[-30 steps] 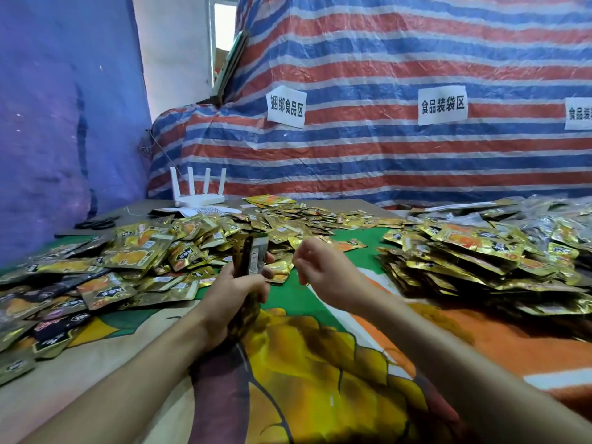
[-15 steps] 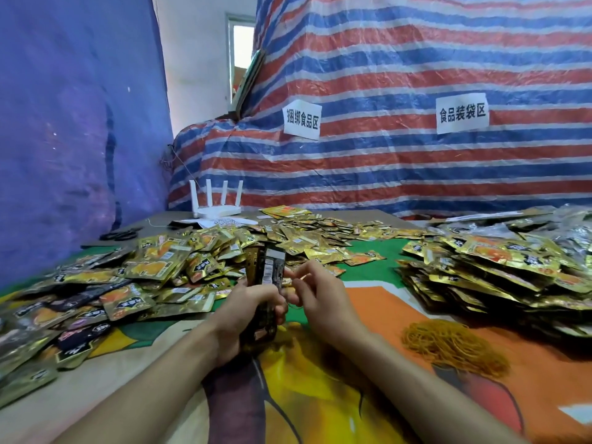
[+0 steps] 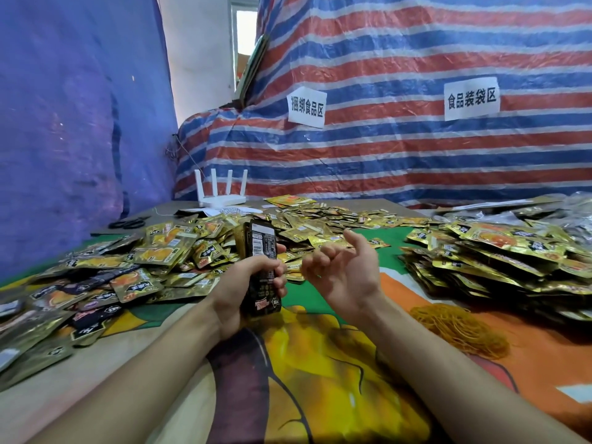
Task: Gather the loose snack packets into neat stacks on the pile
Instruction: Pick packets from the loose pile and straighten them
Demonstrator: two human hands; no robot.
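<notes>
Striped tarp (image 3: 416, 155) hangs behind our table (image 3: 336, 379). Our left hand (image 3: 250, 283) grips an upright stack (image 3: 262, 245); our right hand (image 3: 346, 270), just beside it, is loosely curled and empty. If the grip loosens, the stack may fan out.

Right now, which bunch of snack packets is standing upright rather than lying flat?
The dark stack of packets gripped in the left hand stands on end. The left heap and the right heap lie flat on the table.

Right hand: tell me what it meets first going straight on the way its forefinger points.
Probably the loose packets scattered just ahead of the right hand, though depth is unclear.
</notes>
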